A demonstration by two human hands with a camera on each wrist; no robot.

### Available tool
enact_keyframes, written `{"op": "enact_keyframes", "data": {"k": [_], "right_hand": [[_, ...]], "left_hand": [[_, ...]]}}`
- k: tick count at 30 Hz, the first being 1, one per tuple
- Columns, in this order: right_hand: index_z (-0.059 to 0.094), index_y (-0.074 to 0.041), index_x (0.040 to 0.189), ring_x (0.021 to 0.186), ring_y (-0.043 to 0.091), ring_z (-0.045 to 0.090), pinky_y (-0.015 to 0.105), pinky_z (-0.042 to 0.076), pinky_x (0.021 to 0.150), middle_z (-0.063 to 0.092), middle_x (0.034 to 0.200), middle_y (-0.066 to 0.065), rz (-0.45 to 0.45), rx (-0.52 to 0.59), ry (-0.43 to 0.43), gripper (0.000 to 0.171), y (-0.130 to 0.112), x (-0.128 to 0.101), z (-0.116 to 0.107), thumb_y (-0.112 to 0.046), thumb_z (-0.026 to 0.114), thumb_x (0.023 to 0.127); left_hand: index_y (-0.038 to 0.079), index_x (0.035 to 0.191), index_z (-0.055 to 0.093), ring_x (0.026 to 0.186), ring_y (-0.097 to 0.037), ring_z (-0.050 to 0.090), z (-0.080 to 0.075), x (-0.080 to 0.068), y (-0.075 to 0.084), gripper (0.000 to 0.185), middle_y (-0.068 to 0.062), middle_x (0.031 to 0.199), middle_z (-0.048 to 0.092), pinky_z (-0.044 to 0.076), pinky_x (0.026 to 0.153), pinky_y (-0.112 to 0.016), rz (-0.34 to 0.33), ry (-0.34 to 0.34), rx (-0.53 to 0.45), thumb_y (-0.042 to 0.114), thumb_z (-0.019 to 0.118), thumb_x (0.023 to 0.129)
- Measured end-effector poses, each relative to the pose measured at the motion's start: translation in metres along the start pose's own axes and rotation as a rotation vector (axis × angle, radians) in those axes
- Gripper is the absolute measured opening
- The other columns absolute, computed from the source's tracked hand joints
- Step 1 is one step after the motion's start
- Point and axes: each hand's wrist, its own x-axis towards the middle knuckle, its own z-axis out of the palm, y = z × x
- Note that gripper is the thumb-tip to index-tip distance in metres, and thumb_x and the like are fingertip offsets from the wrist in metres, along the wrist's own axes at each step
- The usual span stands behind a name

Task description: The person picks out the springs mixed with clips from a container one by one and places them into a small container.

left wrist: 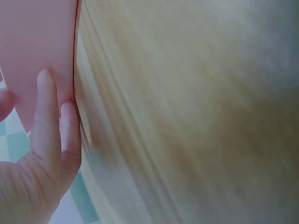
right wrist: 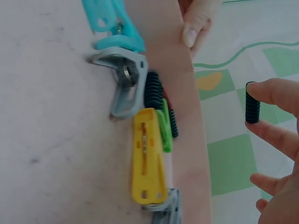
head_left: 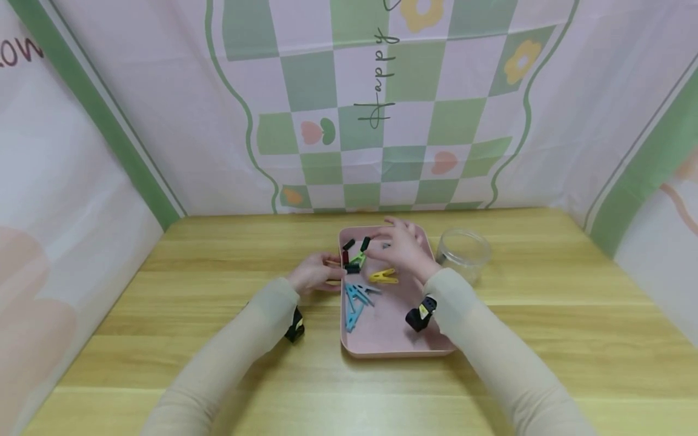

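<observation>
The right hand [head_left: 400, 249] pinches a small black clip [right wrist: 252, 103] above the pink tray's [head_left: 382, 339] far end, while the left hand [head_left: 313, 275], fingers straight, presses the tray's left rim.

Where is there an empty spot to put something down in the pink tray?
The near end of the pink plastic tray is bare, between the blue clothes pegs and its front rim. The far end is crowded: the yellow peg, green peg, right hand and left hand gather there.
</observation>
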Motion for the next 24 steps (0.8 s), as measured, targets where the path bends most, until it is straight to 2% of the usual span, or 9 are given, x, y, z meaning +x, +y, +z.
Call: {"op": "enact_keyframes", "data": {"k": [4,10,24], "right_hand": [[0.066,-0.016,0.117,0.142,0.037,0.001,0.063,0.0,0.113,0.017,0.157,0.008,-0.01,-0.023,0.008,0.039,-0.004,-0.001,-0.007,-0.036,0.069,0.084],[0.067,-0.013,0.114,0.14,0.04,0.007,0.063,0.01,0.109,0.023,0.155,0.011,-0.04,-0.072,0.052,0.039,-0.01,-0.001,-0.014,-0.035,0.072,0.082],[0.067,-0.01,0.114,0.138,0.043,0.006,0.064,0.009,0.108,0.021,0.154,0.016,-0.065,-0.106,0.086,0.037,-0.016,-0.009,-0.036,-0.029,0.073,0.082]], "left_hand": [[-0.002,0.136,0.042,0.101,-0.025,0.061,0.0,0.0,0.0,0.047,-0.021,0.126,0.053,0.059,0.081,-0.033,-0.006,0.001,0.001,0.002,0.058,0.092],[-0.002,0.135,0.042,0.102,-0.025,0.06,0.0,0.001,0.0,0.046,-0.021,0.126,0.053,0.059,0.081,-0.033,-0.012,0.007,0.001,0.003,0.058,0.092],[-0.003,0.135,0.042,0.102,-0.025,0.059,0.0,0.003,-0.003,0.046,-0.022,0.127,0.051,0.059,0.083,-0.033,0.008,0.0,0.008,0.002,0.057,0.092]]}}
